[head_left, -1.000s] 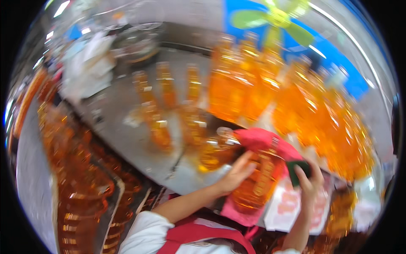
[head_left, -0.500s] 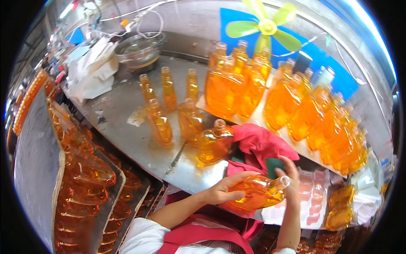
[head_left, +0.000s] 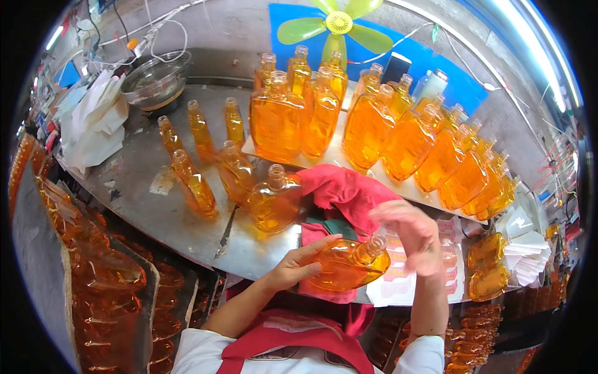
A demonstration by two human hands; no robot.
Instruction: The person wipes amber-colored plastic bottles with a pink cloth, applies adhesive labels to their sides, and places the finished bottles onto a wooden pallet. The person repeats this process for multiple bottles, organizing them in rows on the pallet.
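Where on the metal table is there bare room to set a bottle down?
Bare table lies left of the single bottles, below the white cloths. The back right is packed with orange bottles.

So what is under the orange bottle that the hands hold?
Under the orange bottle, held by the left hand, a pink cloth shows and a label sheet beside it. The table beneath is covered.

A small factory workbench for bottling: dozens of identical orange bottles (head_left: 367,128) stand in rows on a worn metal table (head_left: 143,212), more fill trays (head_left: 93,274) at the near left, label sheets (head_left: 398,280) lie near right.
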